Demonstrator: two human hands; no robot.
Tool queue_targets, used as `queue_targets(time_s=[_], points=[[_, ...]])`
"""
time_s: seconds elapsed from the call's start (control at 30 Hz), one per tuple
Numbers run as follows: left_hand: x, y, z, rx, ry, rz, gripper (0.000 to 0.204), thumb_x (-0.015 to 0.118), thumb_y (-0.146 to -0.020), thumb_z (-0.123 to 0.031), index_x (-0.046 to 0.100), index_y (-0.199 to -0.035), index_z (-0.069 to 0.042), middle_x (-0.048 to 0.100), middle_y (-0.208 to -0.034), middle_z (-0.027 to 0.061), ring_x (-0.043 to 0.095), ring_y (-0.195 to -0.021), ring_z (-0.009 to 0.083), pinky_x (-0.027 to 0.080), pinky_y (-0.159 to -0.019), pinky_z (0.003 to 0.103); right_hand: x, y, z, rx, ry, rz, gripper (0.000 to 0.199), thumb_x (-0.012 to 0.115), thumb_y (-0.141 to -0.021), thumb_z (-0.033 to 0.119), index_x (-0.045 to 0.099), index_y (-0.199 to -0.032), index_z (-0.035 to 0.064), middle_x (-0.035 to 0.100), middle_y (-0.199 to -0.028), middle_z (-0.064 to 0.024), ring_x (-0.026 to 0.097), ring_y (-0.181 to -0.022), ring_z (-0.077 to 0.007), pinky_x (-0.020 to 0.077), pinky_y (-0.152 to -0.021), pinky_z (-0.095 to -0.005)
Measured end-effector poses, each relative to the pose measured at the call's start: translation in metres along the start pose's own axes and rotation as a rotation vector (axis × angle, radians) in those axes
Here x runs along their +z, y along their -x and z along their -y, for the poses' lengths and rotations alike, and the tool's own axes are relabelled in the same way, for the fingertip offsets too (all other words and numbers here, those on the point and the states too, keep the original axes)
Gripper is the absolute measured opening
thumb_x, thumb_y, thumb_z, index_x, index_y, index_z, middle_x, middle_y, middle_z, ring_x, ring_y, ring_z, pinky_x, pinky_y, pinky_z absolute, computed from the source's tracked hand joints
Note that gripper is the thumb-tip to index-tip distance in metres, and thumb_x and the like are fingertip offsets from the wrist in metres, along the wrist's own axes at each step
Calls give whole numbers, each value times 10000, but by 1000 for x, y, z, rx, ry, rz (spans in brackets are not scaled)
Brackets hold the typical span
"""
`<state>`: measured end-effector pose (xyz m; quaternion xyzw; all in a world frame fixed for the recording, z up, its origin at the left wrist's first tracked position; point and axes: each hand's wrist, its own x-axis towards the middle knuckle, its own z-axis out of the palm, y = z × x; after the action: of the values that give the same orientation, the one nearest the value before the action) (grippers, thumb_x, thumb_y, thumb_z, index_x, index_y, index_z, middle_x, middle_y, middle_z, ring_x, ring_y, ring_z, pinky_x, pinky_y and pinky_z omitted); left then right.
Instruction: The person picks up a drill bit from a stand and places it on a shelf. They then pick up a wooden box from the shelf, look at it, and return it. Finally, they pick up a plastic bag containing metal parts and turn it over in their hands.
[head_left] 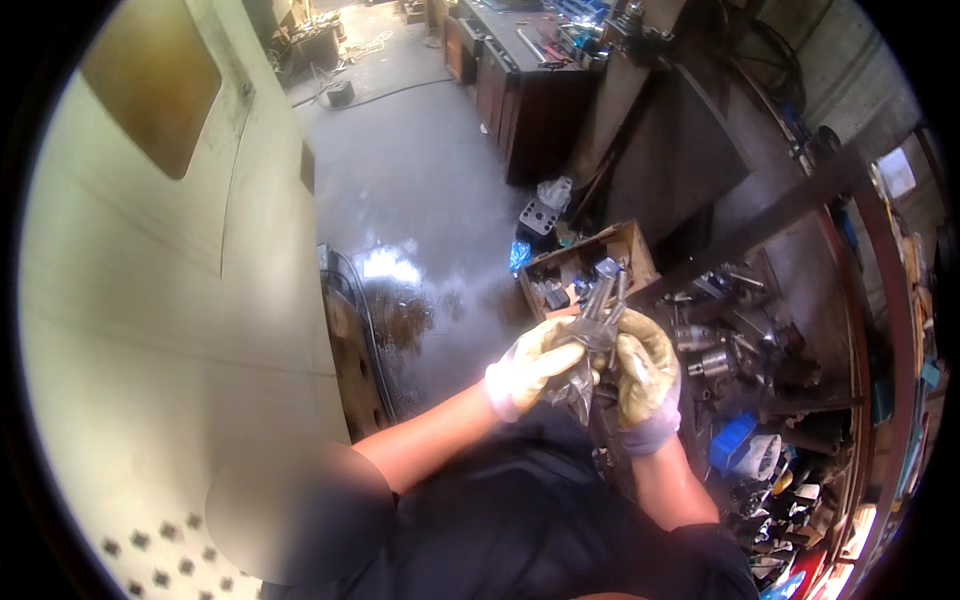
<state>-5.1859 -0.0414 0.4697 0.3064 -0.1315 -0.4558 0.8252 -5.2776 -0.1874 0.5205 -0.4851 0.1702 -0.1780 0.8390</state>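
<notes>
Both hands wear soiled, pale work gloves and meet in front of the person's body, above a wet concrete floor (pixel 420 200). The left hand (pixel 530 365) has its grip closed on a crumpled clear plastic bag (pixel 578 385) that hangs down between the two hands. The right hand (pixel 645 375) is clamped on a bundle of grey metal tools (pixel 603 305), long and flat like spanners, whose ends stick up above the fingers. The tools sit just where the bag opens; whether their lower ends are inside the bag cannot be told.

Just beyond the hands an open cardboard box (pixel 590 262) holding small metal parts stands on the floor. To the person's right a cluttered shelf (pixel 760 340) carries round metal pieces, with a blue container (pixel 733 440) lower down. To the left stands a large cream machine panel (pixel 150 300). A dark worktop (pixel 520 70) stands at the far side of the floor.
</notes>
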Motion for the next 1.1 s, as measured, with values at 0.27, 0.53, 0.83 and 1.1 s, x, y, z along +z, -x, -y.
queue_targets(time_s=[0.27, 0.53, 0.83, 1.1], points=[[-106, -78, -97, 97, -222, 40, 636, 743, -964, -340, 528, -1440, 23, 648, -1336, 120, 666, -1116, 193, 546, -975, 340, 70, -143, -56, 25, 184, 57, 239, 595, -1021, -16, 676, -1246, -23, 724, -1076, -78, 646, -779, -102, 539, -663, -239], [-165, -188, -255, 120, -529, -186, 523, 692, -1000, -368, 567, -1356, -6, 684, -1119, 67, 649, -973, 146, 534, -879, 311, 151, -350, -86, -63, 181, 250, 279, 629, -991, -59, 675, -1261, -12, 729, -1193, -89, 695, -1039, -135, 576, -917, -266], [-245, -299, -372, 162, -354, -437, 493, 735, -985, -442, 591, -1258, -57, 666, -1090, 94, 675, -868, 198, 576, -739, 331, 234, -546, -73, 211, -84, 383, 623, 565, -982, -104, 410, -1565, 48, 644, -1200, -113, 663, -899, -157, 595, -798, -291], [-374, -422, -479, -21, -156, -421, 425, 782, -969, -346, 605, -1229, -60, 658, -1007, 85, 670, -813, 187, 590, -720, 320, 286, -716, -130, 269, -220, 316, 516, 578, -977, -92, 520, -1477, 21, 662, -1151, -95, 676, -974, -185, 588, -885, -325]])
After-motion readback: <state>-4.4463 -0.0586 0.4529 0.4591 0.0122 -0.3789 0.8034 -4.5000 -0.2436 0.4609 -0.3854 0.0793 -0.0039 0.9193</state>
